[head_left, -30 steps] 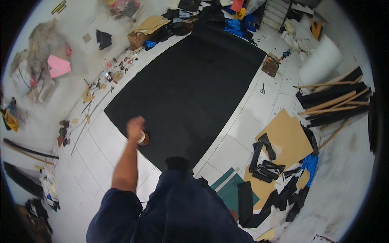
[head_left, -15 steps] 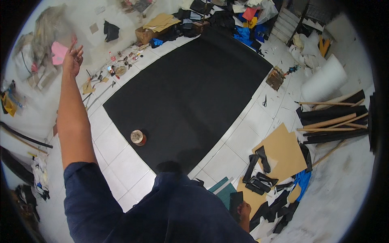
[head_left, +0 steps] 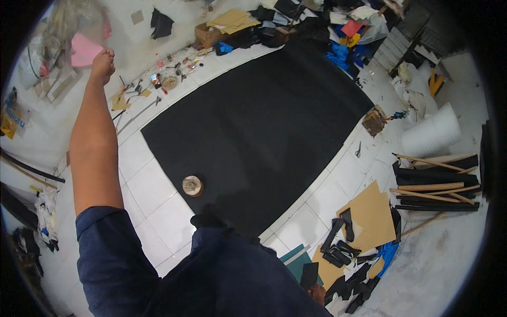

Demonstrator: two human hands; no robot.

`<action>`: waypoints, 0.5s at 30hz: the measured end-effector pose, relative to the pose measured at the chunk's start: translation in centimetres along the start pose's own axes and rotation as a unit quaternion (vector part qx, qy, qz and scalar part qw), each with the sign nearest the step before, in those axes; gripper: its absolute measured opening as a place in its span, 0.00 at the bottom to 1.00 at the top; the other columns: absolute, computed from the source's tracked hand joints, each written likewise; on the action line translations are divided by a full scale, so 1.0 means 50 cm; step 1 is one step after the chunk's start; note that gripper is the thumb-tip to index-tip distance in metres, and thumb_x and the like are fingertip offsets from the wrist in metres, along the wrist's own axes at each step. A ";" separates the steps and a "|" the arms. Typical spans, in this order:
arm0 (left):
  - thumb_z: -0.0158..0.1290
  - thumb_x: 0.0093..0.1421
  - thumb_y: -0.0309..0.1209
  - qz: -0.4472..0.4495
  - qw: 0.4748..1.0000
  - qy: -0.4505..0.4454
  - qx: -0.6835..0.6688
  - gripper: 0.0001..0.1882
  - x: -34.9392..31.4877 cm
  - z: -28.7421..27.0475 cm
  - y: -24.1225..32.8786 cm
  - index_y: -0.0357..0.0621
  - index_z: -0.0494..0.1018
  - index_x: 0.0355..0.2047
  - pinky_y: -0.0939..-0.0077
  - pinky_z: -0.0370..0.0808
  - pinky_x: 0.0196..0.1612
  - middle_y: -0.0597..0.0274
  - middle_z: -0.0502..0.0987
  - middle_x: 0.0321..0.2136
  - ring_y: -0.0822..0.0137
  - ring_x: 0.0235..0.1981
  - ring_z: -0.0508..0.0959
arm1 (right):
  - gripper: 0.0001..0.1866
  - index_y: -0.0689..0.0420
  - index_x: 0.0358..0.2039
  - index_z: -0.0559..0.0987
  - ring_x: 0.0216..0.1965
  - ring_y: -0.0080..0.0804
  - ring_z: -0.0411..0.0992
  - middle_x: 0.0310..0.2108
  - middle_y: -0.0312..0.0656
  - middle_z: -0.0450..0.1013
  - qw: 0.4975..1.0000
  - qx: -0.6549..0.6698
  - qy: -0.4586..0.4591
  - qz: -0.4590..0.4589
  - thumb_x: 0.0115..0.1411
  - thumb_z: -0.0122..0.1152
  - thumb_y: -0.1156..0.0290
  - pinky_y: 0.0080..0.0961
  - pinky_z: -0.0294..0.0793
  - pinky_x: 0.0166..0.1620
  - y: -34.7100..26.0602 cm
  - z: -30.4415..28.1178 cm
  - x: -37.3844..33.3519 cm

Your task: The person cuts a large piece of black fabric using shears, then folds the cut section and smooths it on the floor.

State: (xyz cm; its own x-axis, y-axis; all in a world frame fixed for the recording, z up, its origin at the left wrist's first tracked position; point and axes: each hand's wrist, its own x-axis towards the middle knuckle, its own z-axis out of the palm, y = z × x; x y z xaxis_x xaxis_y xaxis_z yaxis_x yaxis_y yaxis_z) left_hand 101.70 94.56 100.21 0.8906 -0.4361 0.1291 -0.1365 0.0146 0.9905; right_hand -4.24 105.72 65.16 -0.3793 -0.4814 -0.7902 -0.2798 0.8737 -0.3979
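My left arm reaches up toward the wall at the far left. My left hand [head_left: 103, 67] is closed at the right corner of a pink sheet [head_left: 84, 50], which hangs beside clear plastic bags [head_left: 45, 55]. Low at the right, my right hand [head_left: 317, 293] is partly hidden by my dark sleeve and body. Its fingers are closed at the lower end of a flat black rectangular piece [head_left: 309, 274]. Under that piece lies a green board [head_left: 297, 262]. A large black sheet [head_left: 253, 137] covers the floor ahead, with a round-topped can [head_left: 193, 185] standing on it.
Small tools and a phone [head_left: 155, 80] line the wall to the left. Brown cardboard sheets [head_left: 372, 214] and black scraps [head_left: 340, 253] lie at the right. Scissors [head_left: 358, 150] rest on the tiles. Beyond are rolls and poles [head_left: 433, 185] and a white roll [head_left: 432, 132].
My left hand has gone from spread fingers to a closed grip at the pink sheet's corner. My right hand has dropped slightly lower with the black piece. The whole view has shifted.
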 end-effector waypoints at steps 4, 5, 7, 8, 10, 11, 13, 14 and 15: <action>0.39 0.56 0.21 -0.014 0.999 -0.010 0.040 0.09 0.154 -0.033 -0.044 0.52 0.66 0.27 0.80 0.52 0.12 0.75 0.58 0.14 0.78 0.10 0.56 | 0.14 0.51 0.42 0.75 0.26 0.31 0.71 0.25 0.36 0.70 0.999 -0.013 -0.017 0.049 0.64 0.50 0.57 0.30 0.70 0.26 0.027 0.118 -0.012; 0.39 0.56 0.21 0.009 0.996 -0.015 0.091 0.11 0.199 -0.041 -0.062 0.52 0.69 0.29 0.79 0.52 0.12 0.74 0.59 0.14 0.78 0.10 0.57 | 0.14 0.51 0.42 0.75 0.27 0.32 0.71 0.26 0.36 0.70 0.998 -0.020 -0.045 0.046 0.64 0.50 0.57 0.32 0.70 0.28 0.029 0.164 -0.015; 0.38 0.56 0.21 0.027 0.989 -0.019 0.142 0.13 0.262 -0.048 -0.123 0.51 0.72 0.30 0.77 0.52 0.12 0.73 0.61 0.14 0.77 0.09 0.58 | 0.14 0.51 0.42 0.75 0.30 0.34 0.72 0.27 0.36 0.70 0.995 -0.039 -0.089 0.035 0.63 0.49 0.56 0.35 0.71 0.31 0.025 0.236 -0.029; 0.39 0.55 0.20 0.027 0.972 -0.054 0.226 0.15 0.287 -0.032 -0.165 0.50 0.74 0.33 0.76 0.52 0.12 0.72 0.62 0.14 0.77 0.09 0.58 | 0.15 0.51 0.43 0.75 0.32 0.35 0.72 0.28 0.36 0.71 0.992 -0.048 -0.108 0.034 0.63 0.49 0.56 0.37 0.71 0.33 0.026 0.262 -0.040; 0.38 0.52 0.19 0.000 0.935 -0.149 0.321 0.21 0.345 -0.041 -0.243 0.48 0.79 0.39 0.74 0.56 0.12 0.67 0.67 0.14 0.74 0.09 0.61 | 0.15 0.51 0.43 0.75 0.35 0.37 0.73 0.30 0.36 0.71 0.985 -0.074 -0.154 0.036 0.63 0.48 0.56 0.40 0.72 0.36 0.036 0.301 -0.049; 0.39 0.52 0.19 0.073 0.908 -0.162 0.380 0.20 0.357 -0.044 -0.286 0.46 0.79 0.36 0.72 0.62 0.15 0.64 0.70 0.15 0.71 0.11 0.66 | 0.15 0.51 0.43 0.75 0.37 0.38 0.73 0.31 0.35 0.71 0.979 -0.086 -0.181 0.040 0.63 0.48 0.56 0.41 0.73 0.38 0.051 0.310 -0.047; 0.39 0.52 0.20 0.146 0.887 -0.178 0.400 0.18 0.392 0.037 -0.357 0.44 0.79 0.34 0.71 0.67 0.17 0.62 0.73 0.16 0.68 0.13 0.70 | 0.16 0.50 0.44 0.74 0.40 0.40 0.74 0.32 0.35 0.72 0.972 -0.076 -0.218 0.047 0.63 0.48 0.56 0.45 0.74 0.41 0.100 0.253 -0.009; 0.40 0.53 0.22 0.049 0.897 -0.174 0.404 0.15 0.393 0.106 -0.401 0.43 0.78 0.32 0.68 0.71 0.23 0.57 0.76 0.21 0.62 0.18 0.74 | 0.15 0.50 0.43 0.74 0.38 0.39 0.73 0.31 0.35 0.72 0.977 -0.080 -0.192 0.054 0.63 0.48 0.56 0.43 0.72 0.38 0.088 0.274 -0.041; 0.42 0.54 0.25 -0.060 0.896 -0.149 0.415 0.13 0.392 0.089 -0.434 0.42 0.78 0.31 0.65 0.74 0.29 0.53 0.79 0.25 0.57 0.24 0.79 | 0.15 0.50 0.42 0.74 0.36 0.38 0.73 0.30 0.35 0.71 0.980 -0.084 -0.168 0.069 0.63 0.49 0.55 0.41 0.71 0.36 0.038 0.299 -0.060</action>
State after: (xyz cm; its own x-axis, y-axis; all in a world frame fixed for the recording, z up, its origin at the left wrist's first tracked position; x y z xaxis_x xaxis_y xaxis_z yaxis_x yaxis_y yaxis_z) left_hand 120.16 81.68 81.02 0.7817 -0.6127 -0.1161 -0.4335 -0.6677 0.6052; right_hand 9.56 109.86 59.79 -0.1207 -0.2845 -0.9511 -0.3983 0.8914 -0.2161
